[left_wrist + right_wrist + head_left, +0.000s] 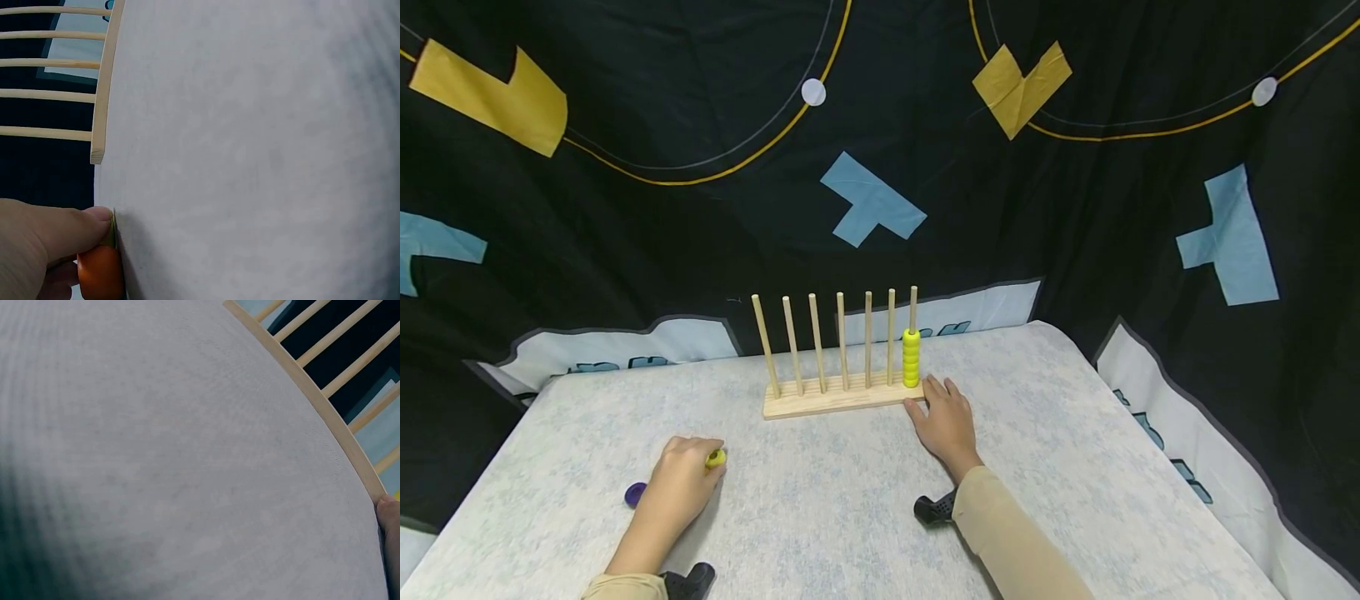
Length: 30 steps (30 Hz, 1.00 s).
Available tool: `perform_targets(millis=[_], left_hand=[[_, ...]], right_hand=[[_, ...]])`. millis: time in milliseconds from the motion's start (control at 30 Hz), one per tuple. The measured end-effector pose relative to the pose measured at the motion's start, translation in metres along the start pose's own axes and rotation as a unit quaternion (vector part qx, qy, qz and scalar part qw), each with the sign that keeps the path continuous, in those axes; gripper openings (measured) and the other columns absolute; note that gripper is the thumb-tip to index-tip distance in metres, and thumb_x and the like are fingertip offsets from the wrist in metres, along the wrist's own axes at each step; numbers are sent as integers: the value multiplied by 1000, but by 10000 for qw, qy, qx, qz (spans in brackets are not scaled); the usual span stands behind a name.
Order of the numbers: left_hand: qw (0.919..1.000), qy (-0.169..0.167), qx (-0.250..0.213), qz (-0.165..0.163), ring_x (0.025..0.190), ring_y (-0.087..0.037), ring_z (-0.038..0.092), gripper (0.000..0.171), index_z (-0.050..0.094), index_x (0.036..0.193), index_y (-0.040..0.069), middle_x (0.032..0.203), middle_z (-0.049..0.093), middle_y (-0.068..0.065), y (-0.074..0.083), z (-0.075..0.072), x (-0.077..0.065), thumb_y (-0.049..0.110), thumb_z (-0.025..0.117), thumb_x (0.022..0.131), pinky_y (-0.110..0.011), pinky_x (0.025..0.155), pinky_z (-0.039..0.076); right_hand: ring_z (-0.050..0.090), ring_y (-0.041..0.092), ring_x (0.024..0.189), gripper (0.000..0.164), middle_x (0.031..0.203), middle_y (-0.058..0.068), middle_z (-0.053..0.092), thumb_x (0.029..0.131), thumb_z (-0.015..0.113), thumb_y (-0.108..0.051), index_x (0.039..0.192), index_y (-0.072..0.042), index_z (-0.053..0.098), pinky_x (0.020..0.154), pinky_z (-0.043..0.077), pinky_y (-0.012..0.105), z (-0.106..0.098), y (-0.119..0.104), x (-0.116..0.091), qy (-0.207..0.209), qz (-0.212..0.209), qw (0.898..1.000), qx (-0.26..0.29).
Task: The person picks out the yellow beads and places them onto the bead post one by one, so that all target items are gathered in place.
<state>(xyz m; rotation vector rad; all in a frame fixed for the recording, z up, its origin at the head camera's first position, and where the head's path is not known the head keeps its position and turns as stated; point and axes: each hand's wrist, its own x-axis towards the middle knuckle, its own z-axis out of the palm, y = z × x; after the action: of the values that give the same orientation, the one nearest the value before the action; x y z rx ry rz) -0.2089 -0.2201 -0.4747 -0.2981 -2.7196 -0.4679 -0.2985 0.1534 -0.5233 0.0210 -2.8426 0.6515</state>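
Observation:
A wooden peg stand (842,401) with a row of upright pegs stands toward the back of the table. Yellow beads (911,358) are stacked on its rightmost peg. My right hand (946,419) holds the stand's right end, thumb at the front edge and fingers round the end. In the right wrist view the thumb (389,515) meets the base's corner. In front of the stand, to the left, my left hand (683,477) pinches a yellow bead (716,458). An orange bead (100,273) shows just below the thumb in the left wrist view.
A purple bead (635,494) lies beside the left wrist, partly covered by it. The table has a pale mottled cloth (820,508). Behind it hangs a dark curtain (737,242) with yellow and blue shapes.

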Motion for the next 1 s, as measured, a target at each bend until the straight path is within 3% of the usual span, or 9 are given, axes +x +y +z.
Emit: perform_targets(millis=[367, 600, 1000], left_hand=[[9997, -197, -101, 114, 89, -33, 64, 27, 74, 99, -2, 97, 74, -18, 8, 7, 5, 7, 83, 76, -50, 80, 55], [9988, -467, -109, -31, 90, -36, 64, 34, 72, 104, -4, 100, 73, -20, 12, 6, 6, 12, 83, 77, -54, 83, 53], [9997, -218, -119, 30, 91, -33, 63, 29, 74, 101, 2, 98, 73, -15, 22, 6, 9, 13, 84, 77, -51, 82, 53]], right_hand=[[32, 36, 148, 64, 155, 8, 44, 100, 51, -51, 148, -10, 46, 121, 27, 55, 2, 1, -1, 40, -30, 10000, 17], [32, 36, 148, 64, 156, 8, 44, 100, 51, -51, 149, -11, 46, 121, 28, 55, 2, 1, -1, 15, -20, 10000, 25], [32, 36, 148, 64, 155, 8, 44, 100, 51, -51, 149, -11, 46, 121, 28, 55, 1, 2, 0, 44, -49, 10000, 58]])
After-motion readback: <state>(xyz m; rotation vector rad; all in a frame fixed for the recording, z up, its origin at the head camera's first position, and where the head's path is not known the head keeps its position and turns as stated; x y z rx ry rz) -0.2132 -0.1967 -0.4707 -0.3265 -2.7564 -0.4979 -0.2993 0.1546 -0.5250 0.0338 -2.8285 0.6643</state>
